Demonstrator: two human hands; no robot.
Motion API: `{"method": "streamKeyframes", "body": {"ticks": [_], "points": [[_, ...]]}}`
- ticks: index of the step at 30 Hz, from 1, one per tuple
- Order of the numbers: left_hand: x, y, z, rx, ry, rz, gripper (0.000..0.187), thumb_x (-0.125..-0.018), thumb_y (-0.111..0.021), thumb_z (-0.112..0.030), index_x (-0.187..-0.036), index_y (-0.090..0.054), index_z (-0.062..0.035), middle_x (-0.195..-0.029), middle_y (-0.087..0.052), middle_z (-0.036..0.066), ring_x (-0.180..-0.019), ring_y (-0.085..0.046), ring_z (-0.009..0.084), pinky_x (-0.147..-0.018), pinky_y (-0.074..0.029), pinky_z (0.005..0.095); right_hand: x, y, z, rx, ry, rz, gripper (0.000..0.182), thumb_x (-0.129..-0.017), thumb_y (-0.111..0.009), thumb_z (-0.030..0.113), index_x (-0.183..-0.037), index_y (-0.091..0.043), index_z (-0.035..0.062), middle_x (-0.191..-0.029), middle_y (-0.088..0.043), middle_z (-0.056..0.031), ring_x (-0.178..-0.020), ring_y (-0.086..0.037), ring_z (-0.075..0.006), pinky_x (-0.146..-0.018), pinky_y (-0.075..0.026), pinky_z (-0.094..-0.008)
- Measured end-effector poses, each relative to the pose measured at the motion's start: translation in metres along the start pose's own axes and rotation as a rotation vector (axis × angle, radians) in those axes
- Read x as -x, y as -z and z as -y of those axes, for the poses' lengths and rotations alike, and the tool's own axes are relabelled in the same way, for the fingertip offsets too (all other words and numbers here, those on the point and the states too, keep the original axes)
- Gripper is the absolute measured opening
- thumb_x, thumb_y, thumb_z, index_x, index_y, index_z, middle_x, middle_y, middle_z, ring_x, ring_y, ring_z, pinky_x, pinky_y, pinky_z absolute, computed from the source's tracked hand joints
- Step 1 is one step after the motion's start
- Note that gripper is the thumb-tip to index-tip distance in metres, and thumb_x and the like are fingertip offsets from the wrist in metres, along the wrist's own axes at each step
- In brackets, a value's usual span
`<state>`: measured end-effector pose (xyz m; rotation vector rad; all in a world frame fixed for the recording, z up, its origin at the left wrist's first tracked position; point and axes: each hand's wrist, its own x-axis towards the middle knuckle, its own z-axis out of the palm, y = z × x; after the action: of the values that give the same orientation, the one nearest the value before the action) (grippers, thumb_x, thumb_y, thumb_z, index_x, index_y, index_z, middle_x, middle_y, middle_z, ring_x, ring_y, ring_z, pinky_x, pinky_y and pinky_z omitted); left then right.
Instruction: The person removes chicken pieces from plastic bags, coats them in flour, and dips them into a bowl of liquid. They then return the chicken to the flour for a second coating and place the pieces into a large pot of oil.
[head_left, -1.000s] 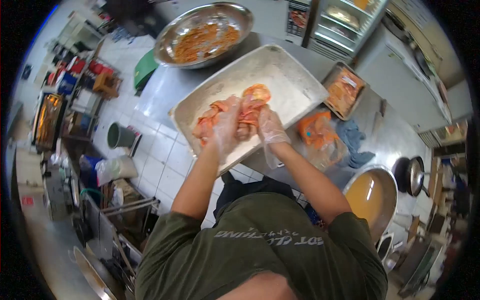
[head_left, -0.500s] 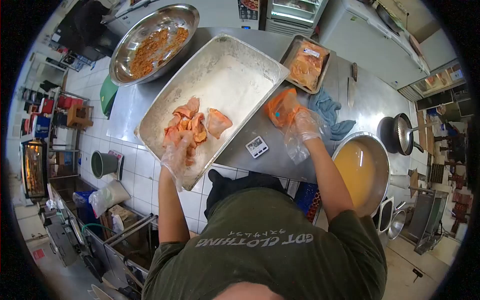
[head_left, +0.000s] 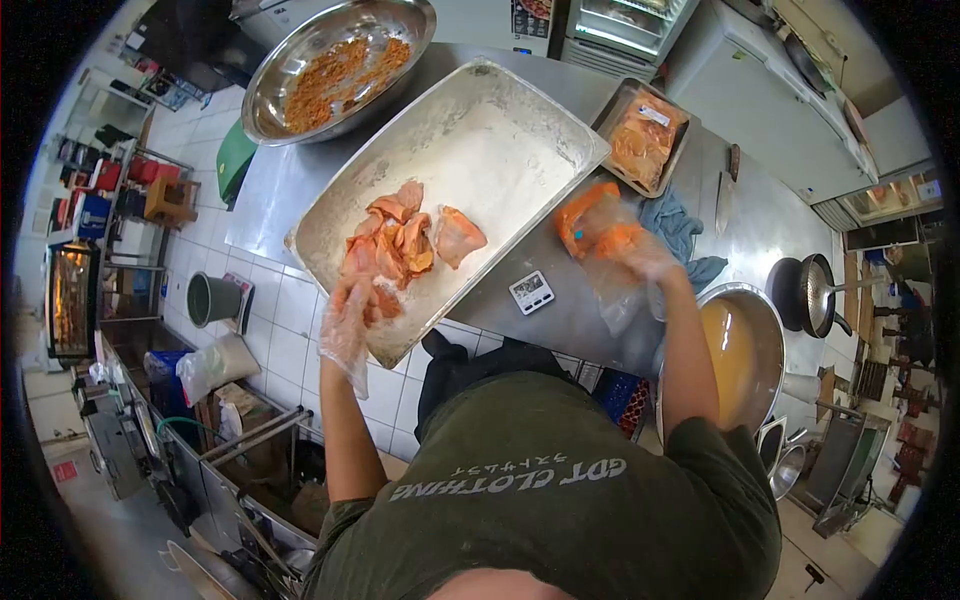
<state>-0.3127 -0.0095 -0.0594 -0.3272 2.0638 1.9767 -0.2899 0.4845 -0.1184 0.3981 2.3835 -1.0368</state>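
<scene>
Raw orange-tinted chicken pieces [head_left: 392,235] lie heaped at the near-left end of a large floured metal tray [head_left: 520,110]. One flatter piece [head_left: 459,238] rests apart to the right. My left hand [head_left: 346,310], in a clear plastic glove, is at the heap's lower edge, its fingers loosely extended against the meat. Right of the tray, my gloved right hand [head_left: 645,258] is closed on a clear plastic bag [head_left: 615,298] with orange contents. Orange shows at its fingertips; whether they also grip a piece of meat is hard to make out.
A steel bowl of orange-brown crumbs [head_left: 345,80] stands at the back left. A small tray of packed meat [head_left: 645,140], a blue cloth [head_left: 670,225], a knife [head_left: 728,190] and a white timer [head_left: 531,292] are on the table. A bowl of yellowish liquid [head_left: 728,350] and pans [head_left: 818,295] stand right.
My left hand has drawn back from the middle of the heap to its lower edge. My right hand has shifted on the bag, showing more orange at the fingertips. The view has moved slightly.
</scene>
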Motion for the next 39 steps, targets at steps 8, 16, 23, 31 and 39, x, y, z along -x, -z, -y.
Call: {"method": "streamKeyframes", "body": {"ticks": [8,16,23,31,39], "points": [[0.000,-0.034,-0.020,-0.069,-0.189,-0.008,0.026,-0.100,-0.055,-0.027,-0.112,-0.061,-0.0044,-0.079,-0.056,-0.001,-0.063,-0.050,0.0070,-0.058,-0.043,0.0218,0.083,0.037,0.068,0.465,-0.099,-0.651,0.057,-0.085,-0.065,0.039,-0.133,-0.050,0.0114,-0.098,-0.066,-0.0175,-0.089,-0.066,-0.0350,-0.081,-0.051,-0.0460],[-0.020,-0.136,-0.052,-0.186,-0.478,0.256,0.034,-0.102,-0.049,-0.033,-0.116,-0.059,-0.0031,-0.094,-0.061,0.008,-0.080,-0.060,0.0167,-0.072,-0.052,0.0317,0.042,-0.084,0.205,-0.089,0.774,-0.567,0.062,-0.083,-0.067,0.029,-0.136,-0.046,0.0025,-0.112,-0.056,-0.0250,-0.096,-0.062,-0.0373,-0.089,-0.049,-0.0448],[-0.040,-0.113,-0.029,-0.232,-0.392,-0.104,0.034,-0.101,-0.048,-0.029,-0.119,-0.056,-0.0015,-0.093,-0.065,0.010,-0.085,-0.060,0.0172,-0.074,-0.050,0.0315,0.018,-0.103,0.229,-0.252,0.809,-0.298,0.037,-0.096,-0.052,0.026,-0.122,-0.055,-0.0008,-0.092,-0.062,-0.0199,-0.083,-0.064,-0.0266,-0.075,-0.052,-0.0379],[-0.047,-0.103,-0.048,-0.249,-0.305,-0.136,0.034,-0.101,-0.050,-0.029,-0.122,-0.055,-0.0020,-0.094,-0.063,0.008,-0.086,-0.060,0.0163,-0.076,-0.050,0.0312,-0.015,-0.137,0.241,-0.600,0.579,-0.269,0.033,-0.102,-0.043,0.030,-0.115,-0.056,0.0016,-0.095,-0.066,-0.0189,-0.086,-0.066,-0.0269,-0.075,-0.051,-0.0389],[-0.031,-0.116,-0.052,-0.377,-0.556,-0.082,0.038,-0.092,-0.056,-0.015,-0.126,-0.049,0.0004,-0.104,-0.065,0.017,-0.095,-0.063,0.0272,-0.084,-0.050,0.0387,-0.012,-0.135,0.258,-0.684,0.795,-0.504,0.032,-0.104,-0.042,0.029,-0.114,-0.056,0.0021,-0.096,-0.067,-0.0176,-0.090,-0.065,-0.0284,-0.080,-0.050,-0.0399]]}}
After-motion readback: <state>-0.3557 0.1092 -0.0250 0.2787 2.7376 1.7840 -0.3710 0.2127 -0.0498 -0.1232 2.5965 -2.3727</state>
